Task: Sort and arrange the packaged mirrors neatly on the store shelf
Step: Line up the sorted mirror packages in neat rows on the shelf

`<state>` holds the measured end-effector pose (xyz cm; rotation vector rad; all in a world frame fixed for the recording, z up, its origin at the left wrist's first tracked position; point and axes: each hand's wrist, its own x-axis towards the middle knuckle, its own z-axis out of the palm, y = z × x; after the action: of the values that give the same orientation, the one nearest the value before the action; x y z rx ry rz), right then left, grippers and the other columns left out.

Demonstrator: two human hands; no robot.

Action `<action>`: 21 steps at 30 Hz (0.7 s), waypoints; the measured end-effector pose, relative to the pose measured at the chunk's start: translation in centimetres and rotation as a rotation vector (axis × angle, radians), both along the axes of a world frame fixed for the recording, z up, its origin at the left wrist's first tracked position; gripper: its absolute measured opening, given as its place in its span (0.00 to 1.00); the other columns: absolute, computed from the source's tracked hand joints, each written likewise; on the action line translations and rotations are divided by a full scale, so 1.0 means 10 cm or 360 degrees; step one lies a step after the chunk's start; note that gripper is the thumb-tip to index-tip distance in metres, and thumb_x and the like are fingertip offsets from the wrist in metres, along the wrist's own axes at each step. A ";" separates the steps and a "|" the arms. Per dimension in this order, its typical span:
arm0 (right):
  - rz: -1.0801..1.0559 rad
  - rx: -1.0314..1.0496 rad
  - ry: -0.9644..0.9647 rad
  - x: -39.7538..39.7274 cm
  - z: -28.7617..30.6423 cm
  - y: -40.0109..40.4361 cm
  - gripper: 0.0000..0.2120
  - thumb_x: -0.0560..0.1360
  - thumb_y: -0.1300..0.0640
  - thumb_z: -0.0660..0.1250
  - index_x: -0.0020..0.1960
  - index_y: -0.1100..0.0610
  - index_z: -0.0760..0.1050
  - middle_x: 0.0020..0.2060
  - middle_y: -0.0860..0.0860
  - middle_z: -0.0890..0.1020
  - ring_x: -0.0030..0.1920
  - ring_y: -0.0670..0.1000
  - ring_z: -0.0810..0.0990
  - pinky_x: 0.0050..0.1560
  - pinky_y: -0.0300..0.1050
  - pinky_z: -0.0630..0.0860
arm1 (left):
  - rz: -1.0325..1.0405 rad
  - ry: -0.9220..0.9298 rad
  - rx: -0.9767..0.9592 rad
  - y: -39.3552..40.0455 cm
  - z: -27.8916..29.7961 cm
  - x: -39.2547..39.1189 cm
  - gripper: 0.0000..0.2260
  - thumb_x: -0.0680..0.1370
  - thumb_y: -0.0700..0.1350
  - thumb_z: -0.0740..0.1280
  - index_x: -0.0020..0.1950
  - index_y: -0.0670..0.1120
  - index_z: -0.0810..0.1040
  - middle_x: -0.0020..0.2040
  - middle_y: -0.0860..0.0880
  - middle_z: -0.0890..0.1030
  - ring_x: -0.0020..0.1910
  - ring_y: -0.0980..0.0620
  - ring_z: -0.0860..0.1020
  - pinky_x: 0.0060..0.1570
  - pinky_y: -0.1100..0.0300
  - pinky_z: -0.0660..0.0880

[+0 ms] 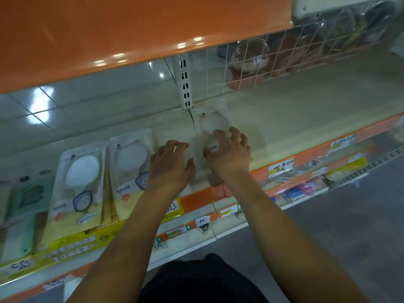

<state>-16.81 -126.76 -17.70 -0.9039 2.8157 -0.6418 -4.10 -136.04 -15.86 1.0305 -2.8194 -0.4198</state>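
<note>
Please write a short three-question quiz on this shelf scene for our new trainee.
1. True or false: the right hand rests on a packaged mirror lying flat on the shelf.
2. Which hand lies nearer the leaning mirror stack: A) left hand, B) right hand?
3. Fill in: behind the wire grid sits a clear ____.

Key: 1 true; 2 A; 3 jar, as far as the blur allows.
</note>
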 end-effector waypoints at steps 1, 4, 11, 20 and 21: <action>0.0006 0.0059 -0.0012 -0.03 0.02 -0.02 0.28 0.74 0.40 0.65 0.71 0.43 0.64 0.74 0.54 0.59 0.73 0.61 0.56 0.71 0.55 0.60 | 0.0003 0.0007 0.0002 -0.01 0.00 0.00 0.19 0.79 0.53 0.60 0.70 0.51 0.68 0.68 0.50 0.67 0.67 0.46 0.67 0.63 0.51 0.64; -0.0004 0.0215 -0.0046 -0.16 0.05 -0.08 0.30 0.75 0.37 0.63 0.73 0.41 0.59 0.76 0.57 0.54 0.75 0.65 0.52 0.74 0.58 0.56 | -0.0020 0.0034 0.0030 0.01 0.02 -0.02 0.19 0.79 0.53 0.60 0.69 0.51 0.68 0.68 0.50 0.67 0.67 0.46 0.66 0.63 0.51 0.63; 0.0018 0.0373 -0.0006 -0.20 0.02 -0.16 0.24 0.75 0.39 0.63 0.68 0.43 0.66 0.63 0.58 0.69 0.62 0.62 0.66 0.60 0.53 0.66 | -0.0023 0.0052 0.0022 0.01 -0.01 0.07 0.19 0.79 0.52 0.61 0.69 0.50 0.69 0.68 0.49 0.67 0.67 0.46 0.66 0.62 0.52 0.63; 0.0053 0.0333 0.0094 -0.05 0.06 -0.16 0.15 0.76 0.47 0.63 0.61 0.47 0.69 0.56 0.56 0.70 0.56 0.59 0.68 0.52 0.51 0.67 | 0.0047 0.0053 -0.0004 0.06 0.06 0.14 0.19 0.79 0.53 0.59 0.70 0.51 0.68 0.69 0.50 0.66 0.68 0.47 0.65 0.65 0.51 0.62; 0.0067 0.0329 0.0106 -0.03 0.05 -0.14 0.14 0.76 0.47 0.63 0.60 0.47 0.69 0.56 0.56 0.69 0.56 0.59 0.67 0.52 0.51 0.67 | 0.0057 0.0064 -0.0001 0.07 0.07 0.15 0.19 0.79 0.53 0.59 0.70 0.51 0.68 0.69 0.50 0.66 0.68 0.47 0.65 0.65 0.51 0.62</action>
<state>-17.12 -128.19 -17.24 -0.9586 2.8447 -0.3130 -2.60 -135.36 -15.20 1.0590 -2.7614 -0.4305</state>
